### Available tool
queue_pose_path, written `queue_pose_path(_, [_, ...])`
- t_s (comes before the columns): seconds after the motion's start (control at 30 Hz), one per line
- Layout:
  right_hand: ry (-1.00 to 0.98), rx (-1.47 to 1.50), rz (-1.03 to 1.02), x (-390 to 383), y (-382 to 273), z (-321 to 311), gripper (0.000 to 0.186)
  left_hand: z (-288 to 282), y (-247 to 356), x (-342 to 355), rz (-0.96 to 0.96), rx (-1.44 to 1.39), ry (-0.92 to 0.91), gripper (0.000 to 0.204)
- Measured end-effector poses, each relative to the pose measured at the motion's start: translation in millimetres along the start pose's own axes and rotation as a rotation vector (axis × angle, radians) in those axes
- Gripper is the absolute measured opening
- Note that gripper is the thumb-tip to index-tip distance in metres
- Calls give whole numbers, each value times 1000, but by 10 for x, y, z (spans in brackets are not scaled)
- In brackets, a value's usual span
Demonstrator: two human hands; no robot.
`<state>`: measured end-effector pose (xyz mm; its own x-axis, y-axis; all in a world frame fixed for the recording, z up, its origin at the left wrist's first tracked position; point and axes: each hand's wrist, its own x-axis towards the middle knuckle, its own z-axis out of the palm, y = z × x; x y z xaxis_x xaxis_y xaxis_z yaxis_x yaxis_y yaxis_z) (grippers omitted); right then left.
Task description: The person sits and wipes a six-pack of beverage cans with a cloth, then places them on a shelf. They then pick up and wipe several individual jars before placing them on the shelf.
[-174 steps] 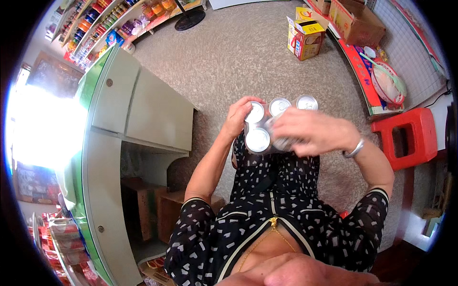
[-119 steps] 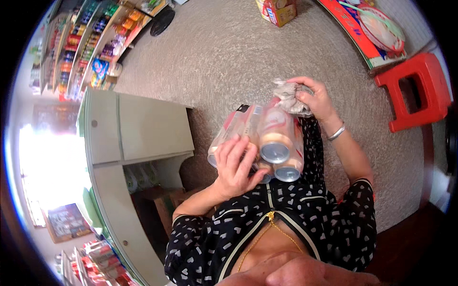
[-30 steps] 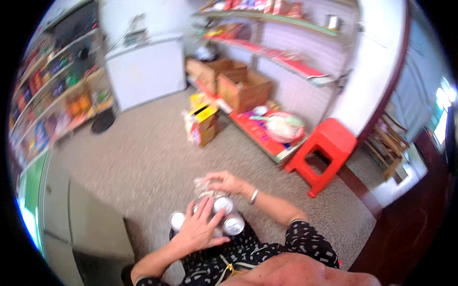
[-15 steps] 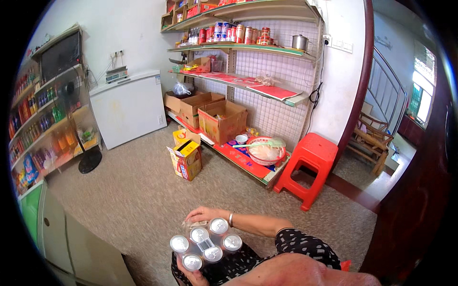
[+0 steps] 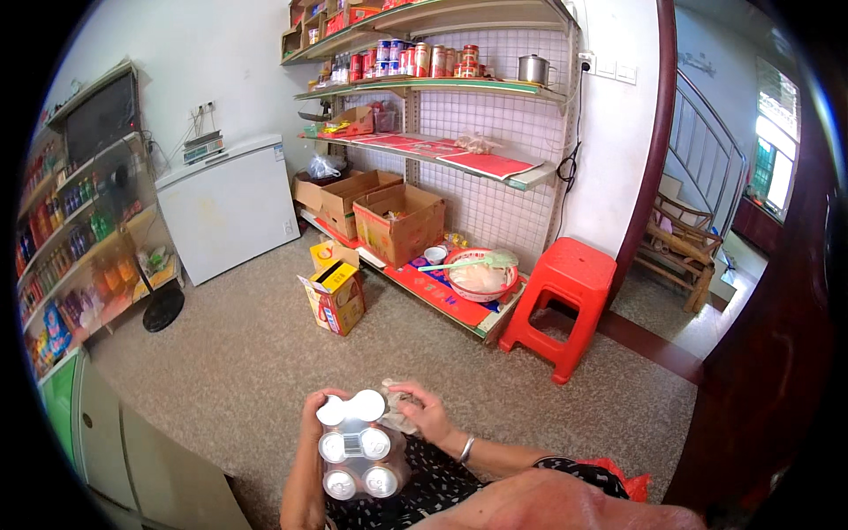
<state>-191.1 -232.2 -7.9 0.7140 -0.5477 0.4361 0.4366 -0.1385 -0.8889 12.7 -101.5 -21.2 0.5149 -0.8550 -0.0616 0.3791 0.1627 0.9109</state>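
Observation:
A six-pack of cans (image 5: 362,465) in clear wrap is held over my lap, with the silver lids facing up. My left hand (image 5: 313,411) grips its left side, the fingers curled round the far corner and partly hidden behind the cans. Just right of the pack, my right hand (image 5: 424,409) has its fingers bent onto a crumpled pale cloth (image 5: 399,417), which it holds beside the cans.
A red plastic stool (image 5: 574,269) stands right front, beside shelving (image 5: 495,177) with boxes (image 5: 397,230) and a bowl (image 5: 481,280). A carton (image 5: 338,300) sits on the floor. Left are a cabinet (image 5: 132,450), stocked shelves (image 5: 71,230) and a white freezer (image 5: 230,212); right is a doorway (image 5: 671,283).
The view has tilted up from my lap to the room. Over the last half second the pack has turned more upright in line, and my right hand has moved right with the cloth.

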Motion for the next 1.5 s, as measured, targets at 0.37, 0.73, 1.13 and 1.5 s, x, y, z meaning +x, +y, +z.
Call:
queue_pose_path(0.37, [-616, -47, 461, 450, 631, -597, 33, 413, 231, -388, 77, 857, -143, 71])
queue_pose_path(0.73, [-567, -345, 258, 237, 428, -329, 35, 610, 21, -1355, 112, 1181, 171, 91])
queue_pose_path(1.13, [-571, -389, 72, -10, 79, -247, 31, 349, -221, -1610, 74, 981, 248, 60])
queue_pose_path(1.5, [-315, -353, -43, -535, -2, -3, 38, 81, -103, -1415, 281, 1033, -42, 43])
